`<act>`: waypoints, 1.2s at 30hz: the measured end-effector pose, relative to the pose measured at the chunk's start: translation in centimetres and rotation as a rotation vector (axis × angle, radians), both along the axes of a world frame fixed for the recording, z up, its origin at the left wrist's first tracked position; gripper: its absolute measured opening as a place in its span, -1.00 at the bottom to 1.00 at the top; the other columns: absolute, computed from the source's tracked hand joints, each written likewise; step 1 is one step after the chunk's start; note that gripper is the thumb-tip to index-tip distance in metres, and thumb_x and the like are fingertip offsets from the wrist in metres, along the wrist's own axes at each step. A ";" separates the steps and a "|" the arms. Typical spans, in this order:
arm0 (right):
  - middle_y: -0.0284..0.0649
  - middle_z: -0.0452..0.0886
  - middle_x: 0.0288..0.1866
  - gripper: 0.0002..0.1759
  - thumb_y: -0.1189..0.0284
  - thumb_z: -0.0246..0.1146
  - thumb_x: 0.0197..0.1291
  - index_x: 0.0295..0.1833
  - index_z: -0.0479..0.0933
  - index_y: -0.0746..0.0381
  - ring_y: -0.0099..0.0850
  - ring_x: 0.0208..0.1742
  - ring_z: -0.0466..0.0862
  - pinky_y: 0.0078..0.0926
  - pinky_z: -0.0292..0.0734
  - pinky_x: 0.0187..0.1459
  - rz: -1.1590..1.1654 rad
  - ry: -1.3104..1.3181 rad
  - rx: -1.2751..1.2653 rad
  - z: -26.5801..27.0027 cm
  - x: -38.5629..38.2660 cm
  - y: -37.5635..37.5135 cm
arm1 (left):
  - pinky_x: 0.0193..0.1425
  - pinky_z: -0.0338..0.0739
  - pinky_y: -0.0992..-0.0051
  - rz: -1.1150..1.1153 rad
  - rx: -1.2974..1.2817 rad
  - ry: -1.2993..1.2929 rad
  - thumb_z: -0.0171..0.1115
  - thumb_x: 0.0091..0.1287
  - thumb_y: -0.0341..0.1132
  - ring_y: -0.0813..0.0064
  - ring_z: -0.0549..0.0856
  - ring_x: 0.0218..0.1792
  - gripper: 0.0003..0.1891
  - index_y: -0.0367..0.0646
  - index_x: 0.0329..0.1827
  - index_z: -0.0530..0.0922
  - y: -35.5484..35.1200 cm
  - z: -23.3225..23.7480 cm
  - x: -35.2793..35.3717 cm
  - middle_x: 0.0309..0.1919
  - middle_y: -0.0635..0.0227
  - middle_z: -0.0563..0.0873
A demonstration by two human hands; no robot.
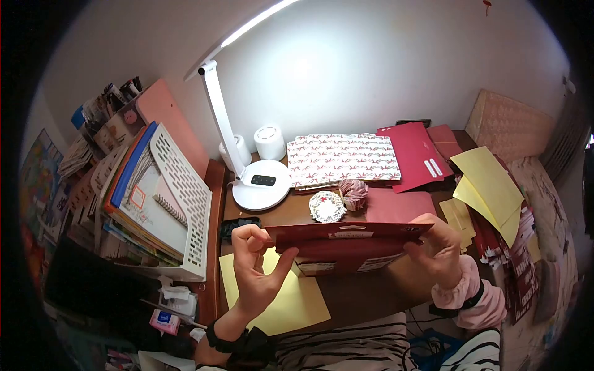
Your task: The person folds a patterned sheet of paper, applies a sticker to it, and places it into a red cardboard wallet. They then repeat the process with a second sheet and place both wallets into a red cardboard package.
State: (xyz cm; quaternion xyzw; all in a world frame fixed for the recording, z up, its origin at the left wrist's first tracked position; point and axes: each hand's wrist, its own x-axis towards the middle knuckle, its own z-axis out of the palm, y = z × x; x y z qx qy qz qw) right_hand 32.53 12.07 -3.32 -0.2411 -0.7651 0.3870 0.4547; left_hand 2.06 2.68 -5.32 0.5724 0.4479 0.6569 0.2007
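Observation:
A dark red folded card packet (346, 246) is held up over the front of the desk, with a white label strip on its upper edge and pale printed patches lower down. Thumb and fingers of my left hand (258, 272) pinch its left end. At the right end, my right hand (436, 250) grips it the same way. Beneath my left hand lies a yellow sheet (297, 307). Just behind the packet are a pink-red sheet (401, 205), a round white patterned item (327, 206) and a bundle of pinkish string (353, 194).
A white lamp (261, 185) stands at the back left, beside a white file rack (192, 204) full of papers. Patterned sheets (344, 159) and red folders (414, 154) lie at the back. Yellow sheets (489, 185) cover the right side.

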 end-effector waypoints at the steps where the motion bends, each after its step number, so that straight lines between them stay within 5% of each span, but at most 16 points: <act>1: -0.18 0.72 -0.06 -0.67 0.71 0.40 0.15 0.04 0.58 0.34 -0.46 -0.01 0.72 -0.50 0.58 0.09 -0.001 0.000 0.000 -0.3 -0.1 0.2 | 0.13 0.52 0.55 -0.018 -0.010 -0.011 0.42 0.24 -0.69 0.58 0.61 -0.08 -0.47 -0.17 0.15 0.31 0.0 0.0 -0.1 -0.05 0.37 0.54; 6: -0.11 0.74 -0.02 -0.77 0.71 0.34 0.23 0.01 0.63 0.40 -0.41 0.05 0.71 -0.46 0.56 0.15 0.172 0.280 -0.125 0.0 -1.1 0.2 | 0.17 0.55 0.52 -0.113 -0.081 -0.071 0.41 0.26 -0.68 0.57 0.64 -0.03 -0.56 -0.24 0.14 0.44 0.0 1.5 0.2 -0.05 0.36 0.59; 13: -0.13 0.74 -0.01 -0.76 0.71 0.33 0.27 0.04 0.56 0.41 -0.42 0.03 0.73 -0.42 0.58 0.14 0.132 0.189 -0.257 -0.9 -0.2 0.1 | 0.19 0.55 0.51 -0.139 -0.068 -0.094 0.40 0.26 -0.69 0.58 0.63 0.00 -0.61 -0.26 0.09 0.49 0.3 0.6 -0.1 -0.04 0.38 0.62; 19: -0.07 0.71 -0.05 -0.44 0.77 0.35 0.24 0.26 0.25 0.31 -0.38 0.02 0.75 -0.51 0.66 0.04 0.101 0.374 -0.082 -2.1 -1.0 0.0 | 0.18 0.54 0.54 -0.076 0.032 -0.169 0.43 0.21 -0.72 0.58 0.60 0.00 -0.46 -0.18 0.16 0.37 0.4 -0.5 0.3 -0.06 0.35 0.56; 24: 0.10 0.66 0.04 -0.35 0.80 0.30 0.26 0.30 0.11 0.25 -0.25 0.06 0.77 -0.43 0.72 0.07 0.003 0.072 0.279 -3.2 0.1 0.6 | 0.10 0.56 0.58 0.007 0.075 0.031 0.44 0.21 -0.72 0.53 0.63 -0.04 -0.53 -0.22 0.08 0.43 0.4 -1.3 -0.1 -0.07 0.31 0.57; 27: 0.24 0.60 0.18 -0.36 0.78 0.29 0.28 0.32 0.13 0.23 -0.14 0.15 0.74 -0.37 0.74 0.10 0.127 0.321 0.182 -2.9 -0.9 0.2 | 0.02 0.58 0.55 0.025 0.104 0.100 0.44 0.19 -0.72 0.50 0.66 -0.10 -0.62 -0.27 0.01 0.52 0.5 -0.7 -0.1 -0.11 0.28 0.62; 34: 0.39 0.49 0.33 -0.36 0.77 0.27 0.30 0.37 0.15 0.20 -0.08 0.21 0.70 -0.31 0.71 0.15 0.086 0.200 0.288 -2.9 -0.4 0.1 | -0.11 0.61 0.47 0.130 0.105 0.340 0.46 0.14 -0.68 0.37 0.73 -0.21 -0.77 -0.32 -0.14 0.71 0.4 1.4 0.2 -0.22 0.23 0.74; 36: 0.29 0.56 0.27 -0.47 0.78 0.32 0.25 0.29 0.37 0.29 -0.10 0.17 0.73 -0.36 0.69 0.13 0.071 0.326 0.260 -3.4 -0.9 0.2 | -0.11 0.61 0.48 0.138 0.106 0.357 0.46 0.15 -0.68 0.37 0.74 -0.21 -0.77 -0.32 -0.14 0.71 0.4 1.3 0.0 -0.21 0.23 0.74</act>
